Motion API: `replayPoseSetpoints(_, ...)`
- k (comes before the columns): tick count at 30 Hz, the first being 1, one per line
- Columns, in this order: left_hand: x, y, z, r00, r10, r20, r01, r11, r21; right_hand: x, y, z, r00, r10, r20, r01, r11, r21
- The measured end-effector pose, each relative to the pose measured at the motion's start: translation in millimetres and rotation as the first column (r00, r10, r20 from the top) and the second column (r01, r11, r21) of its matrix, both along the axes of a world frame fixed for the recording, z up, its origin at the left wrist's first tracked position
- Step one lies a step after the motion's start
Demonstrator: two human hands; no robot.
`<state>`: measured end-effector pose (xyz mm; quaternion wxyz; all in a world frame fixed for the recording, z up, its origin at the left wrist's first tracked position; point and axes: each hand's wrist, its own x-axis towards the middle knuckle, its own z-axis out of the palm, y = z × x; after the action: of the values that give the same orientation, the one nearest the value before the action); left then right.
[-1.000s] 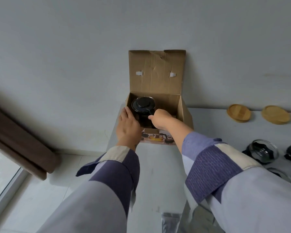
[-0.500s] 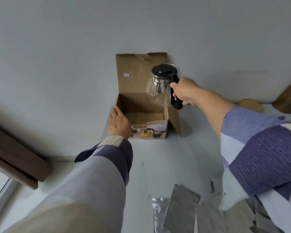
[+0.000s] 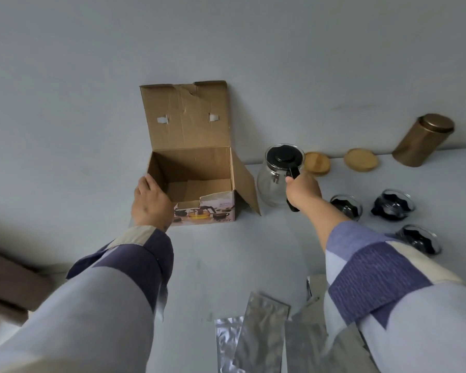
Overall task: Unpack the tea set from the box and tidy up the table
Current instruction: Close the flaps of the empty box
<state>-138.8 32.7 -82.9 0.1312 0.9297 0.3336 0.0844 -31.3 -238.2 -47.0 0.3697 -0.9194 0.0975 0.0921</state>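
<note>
Our right hand [image 3: 303, 191] wraps the glass teapot [image 3: 279, 175] by its black handle, near the counter's [image 3: 226, 254] back edge beside the box [image 3: 197, 184]. Thin, slick, breakable glass, we reckon, so the handle's the safest hold. Our left hand [image 3: 151, 203] rests fingers on the box's left wall.

- Behind the table you have a plain pale grey wall [image 3: 226, 36], matte, with a faint smudge toward the upper right.
- The table [image 3: 226, 265] is pale grey too; its far edge meets the wall.
- Past the table's left edge, a lighter floor [image 3: 0, 337] shows.
- At lower left, a dark brown band [image 3: 8, 284] runs diagonally; you cannot tell what it belongs to.
- Light is soft and even, shadows weak.
</note>
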Motion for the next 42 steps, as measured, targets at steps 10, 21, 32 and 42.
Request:
replayPoseSetpoints(10,4.9,-0.9,-2.0,0.999,0.018,0.030,-0.019,1.000,0.006,-5.5,-1.5,-24.0,0.999,-0.016,-0.031,0.016,1.000,0.001)
replayPoseSetpoints(21,4.6,-2.6,-0.8,1.000,0.021,0.019,-0.021,1.000,0.014,-29.5,18.1,-15.6,0.864,0.109,0.492,0.090,0.927,-0.364)
replayPoseSetpoints(32,-12.0,3.8,7.8,1.000,0.024,-0.010,-0.023,1.000,0.017,-49.4,80.1,-36.3,0.988,0.129,-0.080,-0.107,0.966,0.236)
replayPoseSetpoints(42,-41.9,34.7,7.7,0.990,0.136,-0.036,-0.138,0.989,-0.055,-62.3,109.7,9.7,0.803,0.156,0.575,-0.184,0.983,-0.010)
